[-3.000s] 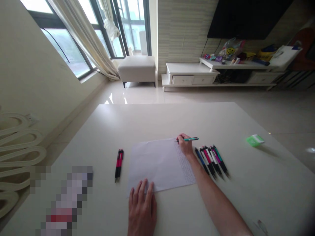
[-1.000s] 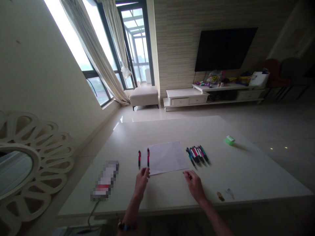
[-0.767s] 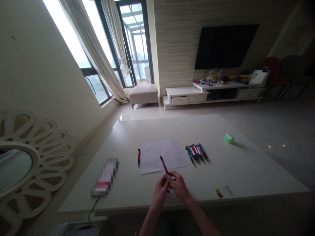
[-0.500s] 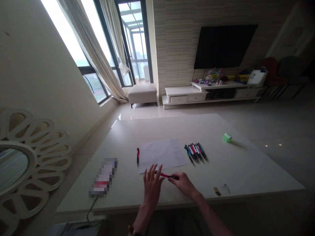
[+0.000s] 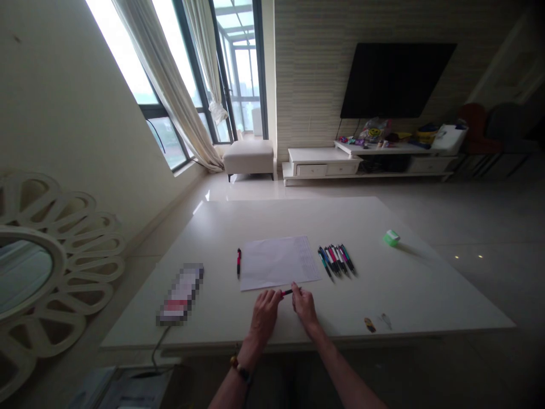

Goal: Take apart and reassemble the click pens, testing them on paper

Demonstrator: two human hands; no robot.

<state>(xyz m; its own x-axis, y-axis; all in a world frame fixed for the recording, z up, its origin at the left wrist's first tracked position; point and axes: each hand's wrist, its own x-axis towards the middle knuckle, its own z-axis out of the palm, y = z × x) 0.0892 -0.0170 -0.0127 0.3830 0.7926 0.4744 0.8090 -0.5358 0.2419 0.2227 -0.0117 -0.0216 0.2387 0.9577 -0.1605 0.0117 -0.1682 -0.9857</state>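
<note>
Between my hands, just below the paper's lower edge, is a red and black pen (image 5: 288, 292). My left hand (image 5: 264, 311) is closed round its left end, and my right hand (image 5: 304, 305) pinches its right end. A sheet of white paper (image 5: 276, 262) lies on the white table (image 5: 213, 227). Another red and black pen (image 5: 239, 263) rests upright in view along the sheet's left side. Several pens (image 5: 336, 260) of different colours lie in a row right of the sheet.
A green and white object (image 5: 392, 238) stands at the table's right. Near the front edge lie a small yellow and black item (image 5: 369, 324) and a clear one (image 5: 385, 321). A blurred-out device (image 5: 181, 295) with a cable is at the left.
My left hand's fingers, spread before, have closed round the pen's left end. My right hand has turned more upright and holds the pen nearer to my left hand. The view has shifted slightly.
</note>
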